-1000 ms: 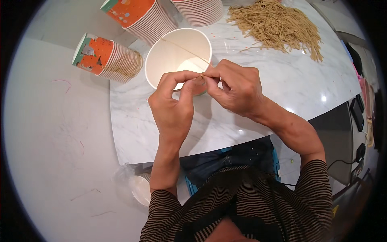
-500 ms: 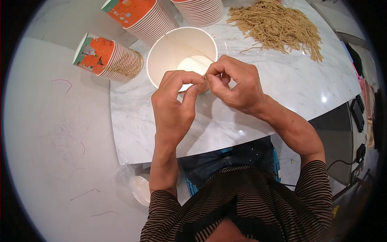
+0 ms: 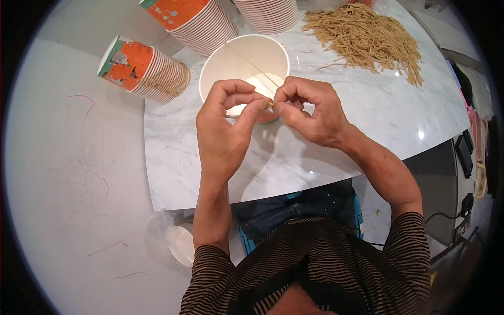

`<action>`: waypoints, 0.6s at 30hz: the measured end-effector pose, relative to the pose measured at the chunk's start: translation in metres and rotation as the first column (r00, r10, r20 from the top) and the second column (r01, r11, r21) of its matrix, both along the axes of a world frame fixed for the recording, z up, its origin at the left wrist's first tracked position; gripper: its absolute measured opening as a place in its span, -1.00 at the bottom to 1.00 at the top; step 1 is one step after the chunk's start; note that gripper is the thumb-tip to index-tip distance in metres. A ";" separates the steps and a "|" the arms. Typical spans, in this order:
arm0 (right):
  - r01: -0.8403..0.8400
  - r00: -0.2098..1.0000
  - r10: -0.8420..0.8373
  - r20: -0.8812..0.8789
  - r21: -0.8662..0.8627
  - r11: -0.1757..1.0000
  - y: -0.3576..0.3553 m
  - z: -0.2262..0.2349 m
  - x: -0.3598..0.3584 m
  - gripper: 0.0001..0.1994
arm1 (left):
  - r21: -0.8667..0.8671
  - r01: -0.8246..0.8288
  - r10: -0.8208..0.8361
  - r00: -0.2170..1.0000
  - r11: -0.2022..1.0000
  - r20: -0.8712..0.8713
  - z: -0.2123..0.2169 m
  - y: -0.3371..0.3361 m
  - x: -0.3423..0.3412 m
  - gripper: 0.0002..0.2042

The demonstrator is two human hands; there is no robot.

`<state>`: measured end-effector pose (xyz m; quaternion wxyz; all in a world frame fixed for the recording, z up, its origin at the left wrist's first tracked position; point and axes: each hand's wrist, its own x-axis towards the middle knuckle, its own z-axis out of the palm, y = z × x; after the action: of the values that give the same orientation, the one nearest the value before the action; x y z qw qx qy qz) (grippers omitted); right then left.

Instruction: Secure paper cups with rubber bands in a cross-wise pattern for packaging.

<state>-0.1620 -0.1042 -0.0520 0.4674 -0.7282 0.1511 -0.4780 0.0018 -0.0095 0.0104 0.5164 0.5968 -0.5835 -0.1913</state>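
My left hand (image 3: 226, 123) and my right hand (image 3: 310, 107) meet fingertip to fingertip just above the near rim of a white paper cup (image 3: 223, 63). Both pinch the near end of a thin tan string (image 3: 252, 65), which runs taut across the cup's open mouth to its far rim. The cup stands upright on the white marble table (image 3: 367, 126).
A loose heap of tan strings (image 3: 362, 37) lies at the table's far right. Stacks of orange-printed paper cups lie on their sides at the far left (image 3: 144, 68) and far middle (image 3: 194, 21); another stack (image 3: 268, 13) is behind the cup. Stray threads lie on the floor (image 3: 79, 173).
Both hands have come closer together over the cup's near rim, and the string now shows stretched across the cup's mouth again.
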 end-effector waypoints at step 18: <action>-0.010 0.994 0.016 -0.107 0.054 0.999 -0.002 0.004 -0.003 -0.97 | -0.042 0.033 -0.024 0.979 0.999 0.201 -0.003 0.004 -0.004 -0.81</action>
<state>-0.1654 -0.1058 -0.0481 0.4809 -0.7411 0.1838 -0.4310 -0.0020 -0.0052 0.0072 0.4655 0.5929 -0.6453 -0.1243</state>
